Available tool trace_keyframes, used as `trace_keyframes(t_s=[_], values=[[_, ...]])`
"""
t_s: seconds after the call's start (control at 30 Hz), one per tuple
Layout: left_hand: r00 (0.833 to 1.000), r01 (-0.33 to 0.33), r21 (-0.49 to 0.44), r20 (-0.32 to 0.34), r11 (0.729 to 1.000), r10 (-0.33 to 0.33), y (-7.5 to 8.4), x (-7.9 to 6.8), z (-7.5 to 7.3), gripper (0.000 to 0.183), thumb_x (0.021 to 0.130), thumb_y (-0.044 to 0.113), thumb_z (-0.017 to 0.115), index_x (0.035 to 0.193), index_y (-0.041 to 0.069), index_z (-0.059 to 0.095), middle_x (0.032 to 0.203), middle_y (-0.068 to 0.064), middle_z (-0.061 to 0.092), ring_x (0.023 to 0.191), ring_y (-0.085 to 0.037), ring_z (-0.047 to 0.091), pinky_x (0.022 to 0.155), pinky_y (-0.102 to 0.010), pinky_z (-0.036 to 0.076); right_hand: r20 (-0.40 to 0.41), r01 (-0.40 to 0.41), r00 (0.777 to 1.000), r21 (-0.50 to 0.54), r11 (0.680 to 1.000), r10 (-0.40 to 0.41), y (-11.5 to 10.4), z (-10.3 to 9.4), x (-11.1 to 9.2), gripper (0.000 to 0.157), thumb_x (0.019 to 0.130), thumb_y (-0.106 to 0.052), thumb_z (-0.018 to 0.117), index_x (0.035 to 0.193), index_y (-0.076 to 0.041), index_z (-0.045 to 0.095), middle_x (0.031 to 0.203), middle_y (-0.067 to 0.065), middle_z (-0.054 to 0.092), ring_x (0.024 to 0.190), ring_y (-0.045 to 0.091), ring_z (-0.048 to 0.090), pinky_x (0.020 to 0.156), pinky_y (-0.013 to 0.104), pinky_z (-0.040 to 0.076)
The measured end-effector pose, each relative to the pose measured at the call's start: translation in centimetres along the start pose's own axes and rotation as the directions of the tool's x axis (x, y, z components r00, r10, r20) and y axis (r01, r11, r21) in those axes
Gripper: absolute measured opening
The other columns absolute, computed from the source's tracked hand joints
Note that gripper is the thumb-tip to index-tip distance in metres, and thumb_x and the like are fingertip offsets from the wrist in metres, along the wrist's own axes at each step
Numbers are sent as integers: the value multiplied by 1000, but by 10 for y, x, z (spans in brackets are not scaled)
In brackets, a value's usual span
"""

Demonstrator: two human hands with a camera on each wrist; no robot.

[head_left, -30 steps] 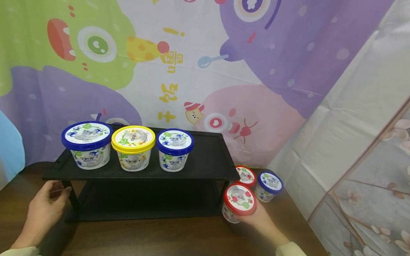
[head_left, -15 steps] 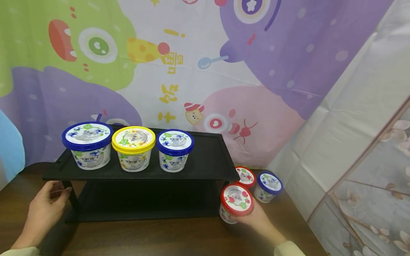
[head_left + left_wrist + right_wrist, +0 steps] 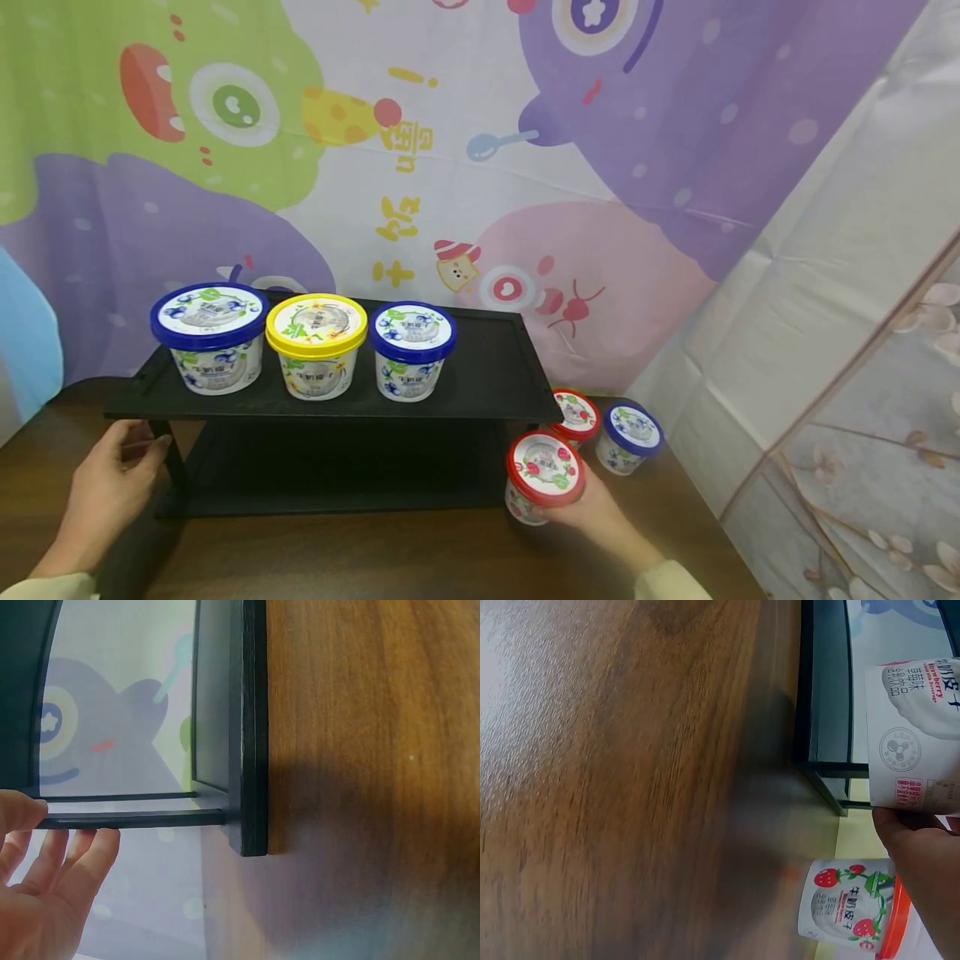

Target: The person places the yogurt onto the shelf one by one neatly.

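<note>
My right hand (image 3: 592, 504) grips a strawberry dessert tub with a red lid (image 3: 546, 468), just in front of the right end of a two-tier black shelf (image 3: 480, 400). In the right wrist view the tub's white printed side (image 3: 911, 739) overlaps the shelf's end posts. My left hand (image 3: 116, 479) holds the shelf's front left post, its thumb and fingertips against the post (image 3: 150, 818) in the left wrist view. On the upper tier stand a large blue-lidded tub (image 3: 217, 367), a yellow-lidded tub (image 3: 317, 375) and a smaller blue-lidded tub (image 3: 408, 375), side by side.
Right of the shelf, another red-lidded tub (image 3: 576, 412) and a blue-lidded tub (image 3: 630, 433) stand on the wooden table (image 3: 337, 554). The shelf partly hides that red one. A cartoon-print curtain (image 3: 465, 192) hangs behind, and a pale flowered cloth (image 3: 847, 417) borders the right side.
My right hand has carried the red-lidded tub a little to the left, along the shelf's front right corner. My left hand stays at the post, and the tubs on top stay put.
</note>
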State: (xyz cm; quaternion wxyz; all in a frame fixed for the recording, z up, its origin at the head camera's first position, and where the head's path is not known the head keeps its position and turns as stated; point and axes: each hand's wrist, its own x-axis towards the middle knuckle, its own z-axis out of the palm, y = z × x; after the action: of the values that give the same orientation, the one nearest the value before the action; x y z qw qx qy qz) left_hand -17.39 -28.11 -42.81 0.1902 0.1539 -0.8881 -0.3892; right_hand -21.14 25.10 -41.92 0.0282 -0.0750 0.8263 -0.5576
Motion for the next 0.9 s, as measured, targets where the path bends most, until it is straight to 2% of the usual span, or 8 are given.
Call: trace_keyframes(t_s=[0.23, 0.37, 0.5, 0.73, 0.9], values=[[1000, 15, 15, 7, 1000, -15, -5, 4, 2, 42, 97, 19, 45, 130, -5, 38, 122, -36, 46, 106, -52, 47, 70, -57, 47, 59, -1, 998, 23, 1000, 0, -4, 7, 2, 81, 67, -11, 82, 136, -10, 41, 129, 13, 56, 118, 25, 55, 93, 30, 47], [1000, 26, 17, 14, 1000, -26, -8, 6, 3, 43, 97, 22, 44, 130, -5, 38, 122, -35, 46, 106, -51, 47, 68, -56, 48, 61, -10, 998, 11, 1000, 9, -8, 11, 3, 80, 66, -12, 82, 136, -9, 42, 128, 14, 57, 117, 25, 55, 91, 29, 49], [999, 26, -8, 24, 1000, -26, -5, 4, 2, 44, 97, 20, 44, 131, -7, 37, 122, -37, 44, 108, -53, 46, 72, -60, 46, 77, 5, 997, 8, 1000, -6, -11, 16, 4, 81, 66, -12, 83, 135, -6, 42, 127, 15, 57, 116, 26, 56, 92, 31, 48], [1000, 19, 4, 6, 1000, -19, 2, 0, 0, 40, 97, 17, 44, 128, -7, 38, 120, -37, 46, 106, -52, 47, 72, -59, 47, 97, 18, 995, 4, 1000, -18, -11, 21, 9, 78, 66, -13, 83, 134, -7, 43, 125, 13, 58, 114, 22, 57, 93, 31, 48], [1000, 14, -5, 15, 1000, -14, -2, 2, 1, 40, 96, 17, 45, 127, -8, 39, 120, -38, 45, 106, -53, 46, 72, -61, 46, 114, 37, 993, 21, 999, -40, -13, 24, 11, 79, 66, -11, 83, 134, -7, 43, 125, 13, 58, 113, 19, 57, 94, 29, 46]])
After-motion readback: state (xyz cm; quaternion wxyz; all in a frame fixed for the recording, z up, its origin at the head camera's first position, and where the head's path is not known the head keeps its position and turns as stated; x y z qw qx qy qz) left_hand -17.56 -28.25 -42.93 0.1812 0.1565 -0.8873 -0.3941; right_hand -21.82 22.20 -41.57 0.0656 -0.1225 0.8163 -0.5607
